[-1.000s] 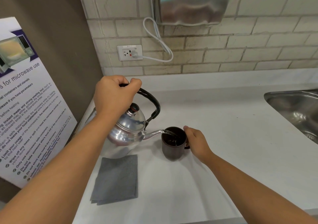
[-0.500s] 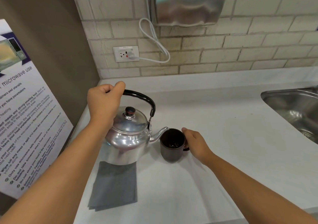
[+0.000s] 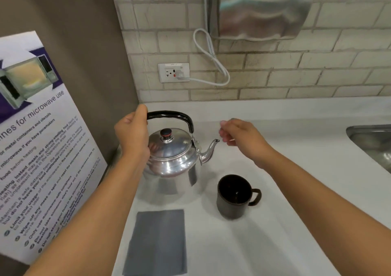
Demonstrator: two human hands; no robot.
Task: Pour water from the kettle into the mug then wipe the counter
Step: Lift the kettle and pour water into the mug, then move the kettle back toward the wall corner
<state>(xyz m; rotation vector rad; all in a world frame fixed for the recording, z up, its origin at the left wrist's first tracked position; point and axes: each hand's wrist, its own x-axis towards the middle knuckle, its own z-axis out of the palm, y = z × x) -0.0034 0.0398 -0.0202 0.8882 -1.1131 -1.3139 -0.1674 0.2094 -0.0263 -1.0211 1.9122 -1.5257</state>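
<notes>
Left hand (image 3: 132, 136) grips kettle (image 3: 173, 155) handle, centre frame; right hand (image 3: 243, 138) loosely curled, empty. Kettle likely heavy, slick; cloth (image 3: 158, 241) soft, pinch an edge.

left hand (image 3: 132, 135) gripping kettle (image 3: 172, 154), mug (image 3: 233, 197) apart

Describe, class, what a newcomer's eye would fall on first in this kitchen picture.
The shiny steel kettle stands out at centre, the left hand closed on its black handle. A dark mug stands on the white counter to its right, a grey cloth lies in front, and the right hand is raised above the counter, holding nothing.
</notes>
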